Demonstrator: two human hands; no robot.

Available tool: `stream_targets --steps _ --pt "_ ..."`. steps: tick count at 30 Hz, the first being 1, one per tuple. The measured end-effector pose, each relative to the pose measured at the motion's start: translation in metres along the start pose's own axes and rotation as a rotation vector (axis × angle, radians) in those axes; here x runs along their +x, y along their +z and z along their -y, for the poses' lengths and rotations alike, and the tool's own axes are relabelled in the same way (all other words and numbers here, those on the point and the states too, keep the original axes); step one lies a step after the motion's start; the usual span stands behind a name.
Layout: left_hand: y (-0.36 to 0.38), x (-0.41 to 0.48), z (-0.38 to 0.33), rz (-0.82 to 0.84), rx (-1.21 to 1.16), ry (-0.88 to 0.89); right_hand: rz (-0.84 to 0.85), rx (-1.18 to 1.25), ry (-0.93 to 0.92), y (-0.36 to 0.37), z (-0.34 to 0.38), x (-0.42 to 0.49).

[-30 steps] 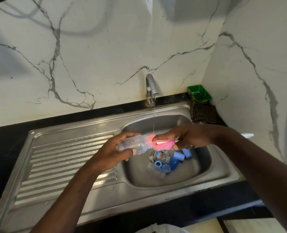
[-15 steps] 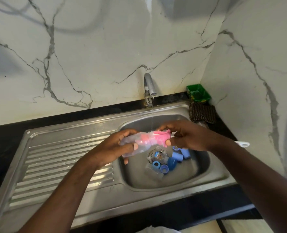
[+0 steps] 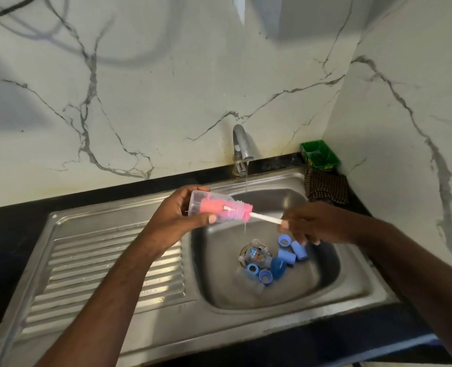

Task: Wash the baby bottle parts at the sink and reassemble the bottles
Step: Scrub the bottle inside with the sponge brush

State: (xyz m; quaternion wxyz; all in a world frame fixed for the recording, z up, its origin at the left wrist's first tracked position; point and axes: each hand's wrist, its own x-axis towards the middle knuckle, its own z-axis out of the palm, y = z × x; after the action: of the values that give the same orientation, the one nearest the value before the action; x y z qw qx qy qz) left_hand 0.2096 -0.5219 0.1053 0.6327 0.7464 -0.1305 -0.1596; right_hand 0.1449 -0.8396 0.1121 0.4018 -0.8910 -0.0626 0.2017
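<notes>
Over the sink (image 3: 248,337), my left grip (image 3: 175,217) clamps the bottle (image 3: 206,198), right grip (image 3: 308,225) pinches the brush (image 3: 262,216); wet plastic could slip and drop.

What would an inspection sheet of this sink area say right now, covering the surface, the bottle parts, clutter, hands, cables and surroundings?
Surface: steel sink; tap running a thin stream into the basin.
Job's things: clear bottle tilted over the basin with the pink brush inside it; blue parts and a clear piece lie around the drain.
Clutter: green tub and dark cloth at the back right corner.
Hands: left hand grips the clear bottle; right hand, blurred, holds the brush's white handle.
Cables: dark cable at the top left.
Surroundings: marble-look wall, black counter.
</notes>
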Motion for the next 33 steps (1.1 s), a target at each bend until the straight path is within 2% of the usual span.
stream_targets --steps 2,4,8,11,14,18,20,22,24,27,31,33 --pt "-0.003 -0.001 -0.002 -0.013 -0.013 0.034 0.087 0.168 0.057 -0.002 -0.008 -0.004" --pt "-0.002 0.000 -0.002 -0.017 -0.009 0.072 0.083 0.239 0.043 0.000 -0.007 -0.008" --pt "0.008 0.007 0.002 -0.066 -0.054 0.110 -0.166 0.332 -0.001 0.003 -0.009 -0.006" --pt "0.009 0.015 0.001 -0.058 -0.022 0.081 -0.298 0.206 -0.015 0.011 -0.010 -0.002" --pt "0.011 0.019 -0.003 0.052 0.004 0.059 -0.428 -0.009 -0.118 0.020 -0.005 0.001" --pt "0.013 0.020 -0.010 0.092 -0.033 0.065 -0.516 -0.060 -0.151 0.022 -0.004 -0.002" --pt "0.010 0.019 -0.012 0.107 -0.113 0.082 -0.479 0.069 -0.162 0.020 -0.008 -0.008" --pt "0.008 0.017 -0.014 0.120 -0.160 0.084 -0.347 0.354 -0.184 0.019 -0.005 -0.016" --pt "0.009 0.017 -0.014 0.151 -0.164 0.083 -0.167 0.570 -0.125 0.022 -0.001 -0.023" --pt "0.015 0.018 -0.017 0.167 -0.232 0.082 -0.029 0.601 -0.011 0.027 0.000 -0.031" --pt "0.031 0.015 -0.021 0.143 -0.521 0.071 -0.160 0.665 -0.083 0.033 0.004 -0.032" --pt "0.040 0.017 -0.027 0.099 -0.540 0.066 -0.331 0.567 -0.200 0.037 0.002 -0.030"
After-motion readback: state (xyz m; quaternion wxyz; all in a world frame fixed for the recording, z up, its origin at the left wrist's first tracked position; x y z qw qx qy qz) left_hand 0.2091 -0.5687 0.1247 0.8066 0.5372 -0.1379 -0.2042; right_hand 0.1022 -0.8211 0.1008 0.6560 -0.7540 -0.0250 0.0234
